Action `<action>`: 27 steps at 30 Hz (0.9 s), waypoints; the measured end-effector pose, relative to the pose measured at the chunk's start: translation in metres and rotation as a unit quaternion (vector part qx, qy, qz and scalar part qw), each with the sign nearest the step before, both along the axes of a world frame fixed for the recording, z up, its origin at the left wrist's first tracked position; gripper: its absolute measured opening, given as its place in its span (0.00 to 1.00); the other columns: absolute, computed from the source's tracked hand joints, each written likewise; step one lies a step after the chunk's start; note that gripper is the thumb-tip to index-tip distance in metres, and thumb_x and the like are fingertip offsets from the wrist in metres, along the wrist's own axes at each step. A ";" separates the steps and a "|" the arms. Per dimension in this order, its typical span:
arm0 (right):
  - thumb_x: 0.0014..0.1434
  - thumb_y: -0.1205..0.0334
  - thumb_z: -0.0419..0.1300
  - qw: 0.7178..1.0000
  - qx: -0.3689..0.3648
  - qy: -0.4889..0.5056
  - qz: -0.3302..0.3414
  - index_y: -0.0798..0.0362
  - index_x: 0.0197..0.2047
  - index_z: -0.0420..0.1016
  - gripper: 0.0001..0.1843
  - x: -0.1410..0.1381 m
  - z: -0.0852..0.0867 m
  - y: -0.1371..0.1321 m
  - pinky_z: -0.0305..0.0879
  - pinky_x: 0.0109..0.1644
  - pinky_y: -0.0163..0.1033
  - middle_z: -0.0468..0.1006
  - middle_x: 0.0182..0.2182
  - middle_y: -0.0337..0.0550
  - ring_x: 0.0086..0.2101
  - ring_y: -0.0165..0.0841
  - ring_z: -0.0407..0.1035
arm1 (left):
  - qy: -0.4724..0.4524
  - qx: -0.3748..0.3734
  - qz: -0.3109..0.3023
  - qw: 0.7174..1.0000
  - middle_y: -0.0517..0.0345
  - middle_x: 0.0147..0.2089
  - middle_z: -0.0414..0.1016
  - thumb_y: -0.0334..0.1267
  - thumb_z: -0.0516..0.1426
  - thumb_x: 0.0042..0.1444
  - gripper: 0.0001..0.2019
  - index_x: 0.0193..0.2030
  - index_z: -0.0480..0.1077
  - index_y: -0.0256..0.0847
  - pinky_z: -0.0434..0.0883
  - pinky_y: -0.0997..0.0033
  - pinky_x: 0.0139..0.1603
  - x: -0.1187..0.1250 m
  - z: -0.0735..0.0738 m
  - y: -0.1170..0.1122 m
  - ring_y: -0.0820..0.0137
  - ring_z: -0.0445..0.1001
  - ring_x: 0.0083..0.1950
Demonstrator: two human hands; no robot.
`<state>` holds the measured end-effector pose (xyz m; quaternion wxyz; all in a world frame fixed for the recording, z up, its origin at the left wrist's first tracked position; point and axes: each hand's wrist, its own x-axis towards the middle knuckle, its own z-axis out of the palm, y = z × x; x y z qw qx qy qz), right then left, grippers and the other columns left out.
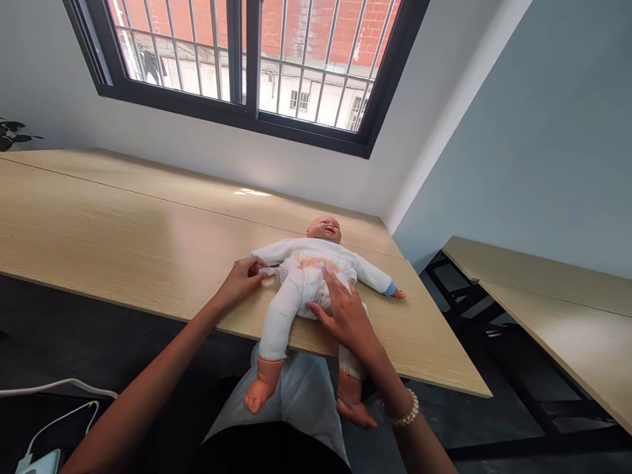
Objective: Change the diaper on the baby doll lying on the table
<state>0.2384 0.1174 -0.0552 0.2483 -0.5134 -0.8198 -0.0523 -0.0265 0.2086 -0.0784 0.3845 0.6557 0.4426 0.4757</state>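
I'm pinching a white tab [269, 270] at the hip of the doll [316, 263] between the fingertips of my left hand [241, 283], with the fingers curled in and the hand mostly closed. My right hand [345, 316] is open, its fingers spread, and the fingertips are pressing on the front of the diaper [311, 286], just inboard of the doll's other hip.

The doll is lying on its back on the table [148, 217], head toward the far wall, arms stretched out to the sides. Its legs are running toward me, and its bare feet are hanging past the table's edge above my lap [291, 395]. A beaded bracelet [407, 408] is sitting on my right wrist.

I think a firm pinch close to the tab's end is working best here, with the pull running flat along the diaper and not lifting away from it. My spread right fingers are doing useful work by steadying the diaper, and light, even pressure from them seems right, so that the cloth lies smooth and the doll stays put.
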 end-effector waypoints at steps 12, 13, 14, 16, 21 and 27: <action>0.71 0.54 0.53 0.985 -0.081 -0.095 0.119 0.54 0.66 0.66 0.24 -0.057 0.051 0.061 0.47 0.69 0.63 0.63 0.65 0.53 0.66 0.47 0.56 | -0.064 0.044 -0.057 0.995 0.55 0.34 0.77 0.51 0.63 0.51 0.16 0.30 0.70 0.40 0.74 0.63 0.48 0.002 0.023 0.005 0.64 0.78 0.40; 0.71 0.54 0.52 0.980 -0.109 -0.114 0.122 0.57 0.65 0.67 0.24 -0.061 0.050 0.068 0.49 0.69 0.62 0.66 0.63 0.55 0.64 0.48 0.58 | -0.051 0.045 -0.059 0.996 0.55 0.34 0.77 0.51 0.63 0.51 0.15 0.32 0.72 0.39 0.74 0.64 0.47 0.001 0.023 0.005 0.64 0.78 0.40; 0.72 0.54 0.51 0.976 -0.130 -0.129 0.117 0.60 0.64 0.67 0.24 -0.063 0.049 0.074 0.51 0.68 0.60 0.68 0.61 0.57 0.63 0.47 0.60 | -0.038 0.044 -0.062 0.996 0.56 0.35 0.76 0.50 0.63 0.51 0.15 0.36 0.73 0.40 0.74 0.64 0.47 0.000 0.023 0.006 0.65 0.78 0.40; 0.73 0.54 0.49 0.974 -0.148 -0.143 0.092 0.65 0.63 0.68 0.26 -0.066 0.045 0.081 0.50 0.69 0.59 0.71 0.59 0.61 0.62 0.47 0.63 | -0.009 0.055 -0.063 0.996 0.57 0.37 0.76 0.49 0.61 0.53 0.17 0.45 0.74 0.40 0.74 0.65 0.48 -0.003 0.022 0.006 0.66 0.78 0.41; 0.71 0.46 0.48 0.983 -0.143 -0.113 0.012 0.67 0.68 0.60 0.35 -0.067 0.038 0.076 0.41 0.72 0.56 0.62 0.65 0.63 0.66 0.47 0.55 | 0.054 0.143 -0.081 0.985 0.51 0.41 0.75 0.42 0.56 0.58 0.11 0.38 0.78 0.40 0.73 0.68 0.45 -0.009 0.017 0.012 0.64 0.75 0.46; 0.67 0.33 0.46 0.981 -0.143 -0.113 -0.066 0.71 0.71 0.52 0.49 -0.068 0.038 0.068 0.30 0.74 0.54 0.54 0.68 0.64 0.70 0.45 0.44 | 0.111 0.216 -0.107 0.964 0.53 0.40 0.74 0.32 0.51 0.59 0.13 0.35 0.78 0.39 0.71 0.73 0.40 -0.017 0.023 0.011 0.69 0.74 0.42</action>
